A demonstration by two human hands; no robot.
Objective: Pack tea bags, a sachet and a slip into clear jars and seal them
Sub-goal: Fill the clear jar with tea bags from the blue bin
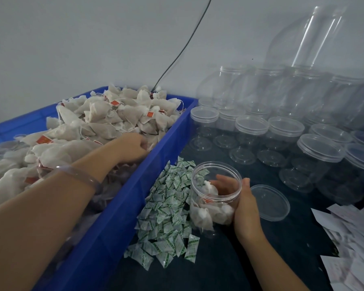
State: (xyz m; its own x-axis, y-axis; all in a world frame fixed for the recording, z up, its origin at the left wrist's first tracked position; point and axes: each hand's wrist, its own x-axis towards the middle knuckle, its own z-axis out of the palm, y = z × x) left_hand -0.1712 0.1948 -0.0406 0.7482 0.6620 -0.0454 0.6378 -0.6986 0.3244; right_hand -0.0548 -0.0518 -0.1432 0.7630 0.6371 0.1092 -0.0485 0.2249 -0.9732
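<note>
My right hand (pixel 243 203) grips an open clear jar (pixel 215 193), tilted toward the left, with several white tea bags inside it. Its loose lid (pixel 270 203) lies flat on the dark table just right of the hand. My left hand (pixel 132 147) reaches into the blue crate (pixel 122 204) and curls its fingers round tea bags (pixel 105 120) from the heap near the crate's right wall. A pile of green-and-white sachets (pixel 168 217) lies between crate and jar. White paper slips (pixel 353 238) lie at the right edge.
Several lidded empty clear jars (pixel 282 133) stand in rows at the back right, with more stacked behind them against the wall. A black cable (pixel 181 51) runs down the wall behind the crate. A clear bangle sits on my left wrist.
</note>
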